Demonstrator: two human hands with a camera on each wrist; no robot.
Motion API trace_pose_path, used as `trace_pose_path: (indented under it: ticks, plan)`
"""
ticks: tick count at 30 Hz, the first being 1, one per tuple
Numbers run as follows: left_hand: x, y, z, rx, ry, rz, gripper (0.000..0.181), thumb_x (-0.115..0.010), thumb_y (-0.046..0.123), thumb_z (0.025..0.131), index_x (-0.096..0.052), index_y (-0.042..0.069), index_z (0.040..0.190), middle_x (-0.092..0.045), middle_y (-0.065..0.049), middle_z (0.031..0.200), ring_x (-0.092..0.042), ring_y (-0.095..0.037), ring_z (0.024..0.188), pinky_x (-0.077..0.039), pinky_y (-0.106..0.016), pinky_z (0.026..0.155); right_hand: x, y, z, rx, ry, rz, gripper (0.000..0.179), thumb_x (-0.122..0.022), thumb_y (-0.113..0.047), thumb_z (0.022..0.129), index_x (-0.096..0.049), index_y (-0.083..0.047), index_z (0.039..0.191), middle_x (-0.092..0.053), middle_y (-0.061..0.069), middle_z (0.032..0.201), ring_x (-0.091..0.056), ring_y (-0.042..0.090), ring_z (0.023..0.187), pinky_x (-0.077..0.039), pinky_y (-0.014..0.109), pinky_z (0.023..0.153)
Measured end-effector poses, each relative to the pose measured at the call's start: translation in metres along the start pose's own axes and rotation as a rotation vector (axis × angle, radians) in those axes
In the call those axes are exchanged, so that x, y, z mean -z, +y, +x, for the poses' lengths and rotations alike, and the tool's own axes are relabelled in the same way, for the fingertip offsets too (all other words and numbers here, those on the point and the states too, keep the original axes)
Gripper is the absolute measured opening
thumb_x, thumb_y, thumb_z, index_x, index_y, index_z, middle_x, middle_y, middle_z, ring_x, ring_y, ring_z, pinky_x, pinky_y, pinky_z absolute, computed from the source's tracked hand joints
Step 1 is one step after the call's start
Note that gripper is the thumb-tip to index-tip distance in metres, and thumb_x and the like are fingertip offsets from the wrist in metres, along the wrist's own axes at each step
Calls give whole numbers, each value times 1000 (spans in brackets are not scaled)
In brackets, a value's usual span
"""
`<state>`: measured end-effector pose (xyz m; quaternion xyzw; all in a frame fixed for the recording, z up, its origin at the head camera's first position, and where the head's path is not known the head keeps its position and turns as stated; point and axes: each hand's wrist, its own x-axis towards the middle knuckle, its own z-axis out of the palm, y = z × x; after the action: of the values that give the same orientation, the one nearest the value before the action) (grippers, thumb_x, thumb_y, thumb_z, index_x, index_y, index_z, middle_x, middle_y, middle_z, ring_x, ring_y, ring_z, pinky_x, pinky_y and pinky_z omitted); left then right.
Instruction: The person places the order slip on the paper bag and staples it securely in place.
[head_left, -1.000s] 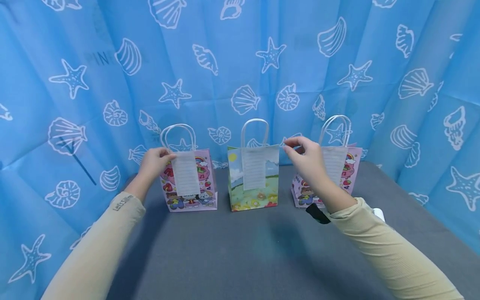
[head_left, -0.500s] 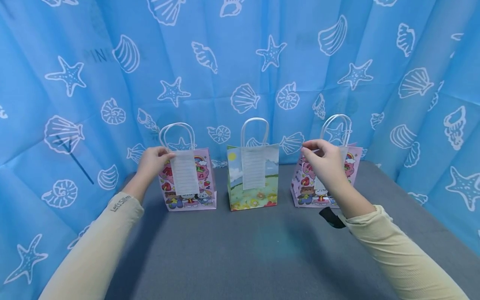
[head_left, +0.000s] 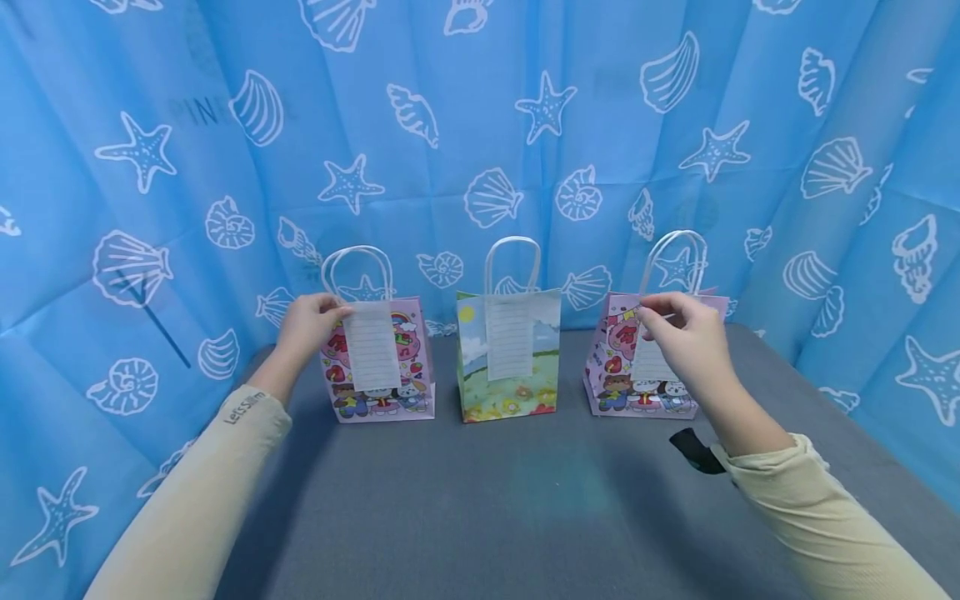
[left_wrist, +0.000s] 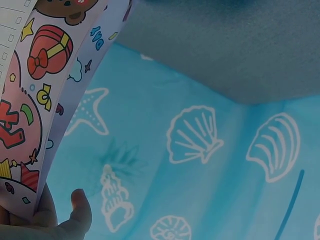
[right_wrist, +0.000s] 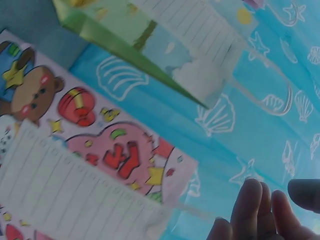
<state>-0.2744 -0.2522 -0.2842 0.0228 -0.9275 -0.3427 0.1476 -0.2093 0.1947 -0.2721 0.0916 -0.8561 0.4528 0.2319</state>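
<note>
Three small paper gift bags with white handles stand in a row. My left hand (head_left: 307,329) pinches the top edge of the pink cartoon bag (head_left: 414,358) on the left, at the corner of the lined paper slip (head_left: 372,350) on its front. The middle bag (head_left: 476,392) has a meadow print and its own slip (head_left: 510,340). My right hand (head_left: 697,342) is at the top of the right pink bag (head_left: 615,375), overlapping part of its slip (head_left: 649,365). In the right wrist view the thumb (right_wrist: 306,194) and fingers stand apart, holding nothing.
A grey cloth-covered table (head_left: 480,500) lies under the bags. Close behind them hangs a blue curtain (head_left: 465,100) printed with shells and starfish, which also runs along both sides. A black strap (head_left: 696,452) shows below my right wrist.
My right hand has moved right, from between the middle and right bags to the front of the right bag's top. My left hand stays on the left bag.
</note>
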Motion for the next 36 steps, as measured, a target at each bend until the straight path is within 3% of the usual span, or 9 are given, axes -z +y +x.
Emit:
trace_pose_path:
  ticks: [5, 23, 30, 36]
  plan:
    - [0, -1, 1, -1, 2, -1, 30, -55, 26, 101, -64, -2, 100, -62, -17, 94, -52, -27, 83, -42, -35, 70, 7, 10, -5, -29, 31, -2, 35, -51, -20, 101, -59, 9, 120, -60, 21, 108, -56, 0, 74, -41, 20, 57]
    - [-1, 0, 0, -4, 6, -12, 29, -55, 26, 101, -64, -1, 97, -62, -17, 94, -52, -27, 82, -42, -36, 70, 38, 47, -14, -192, 89, -68, 39, -46, -18, 102, -55, 14, 121, -57, 26, 107, -53, -9, 67, -46, 8, 61]
    - [0, 1, -1, -12, 2, -13, 30, -54, 27, 101, -63, -1, 98, -62, -17, 95, -53, -27, 83, -42, -37, 70, 46, 68, -17, -291, 61, -110, 42, -44, -22, 103, -54, 13, 124, -61, 23, 105, -54, -5, 66, -44, 12, 59]
    - [-1, 3, -1, -12, -3, -11, 29, -55, 26, 101, -63, -1, 97, -62, -17, 95, -52, -27, 83, -42, -37, 71, 60, 96, -19, -381, -34, -196, 45, -43, -24, 103, -51, 15, 124, -60, 28, 106, -57, 5, 68, -46, 23, 60]
